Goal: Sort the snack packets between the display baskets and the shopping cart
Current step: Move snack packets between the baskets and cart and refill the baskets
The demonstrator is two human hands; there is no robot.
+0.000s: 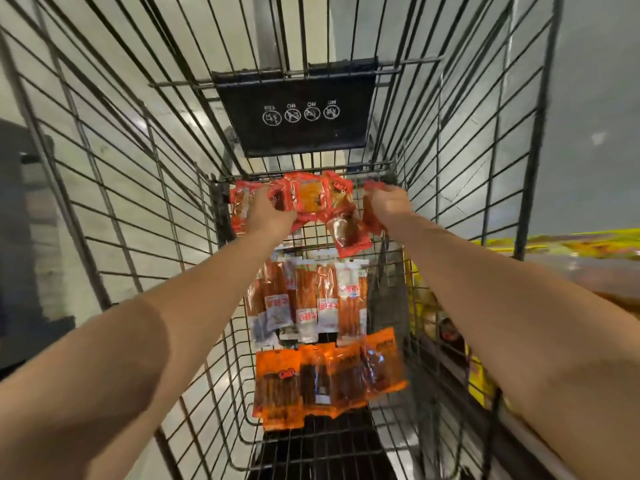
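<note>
I look down into a black wire shopping cart (pixel 145 188). At its far end my left hand (pixel 268 211) grips a bunch of small red snack packets (pixel 311 199). My right hand (pixel 386 206) holds more red packets (pixel 372 220) beside them. One red packet (pixel 348 233) hangs loose between both hands. Below, on the cart floor, lie a row of clear packets with orange sticks (pixel 311 299) and a row of orange packets (pixel 325 375).
A black child-seat flap with white warning icons (pixel 298 112) stands at the cart's far wall. Through the right wire side I see yellow display goods (pixel 568 244) and more packets (pixel 450 334). Pale floor tiles (pixel 114 168) show through the left side.
</note>
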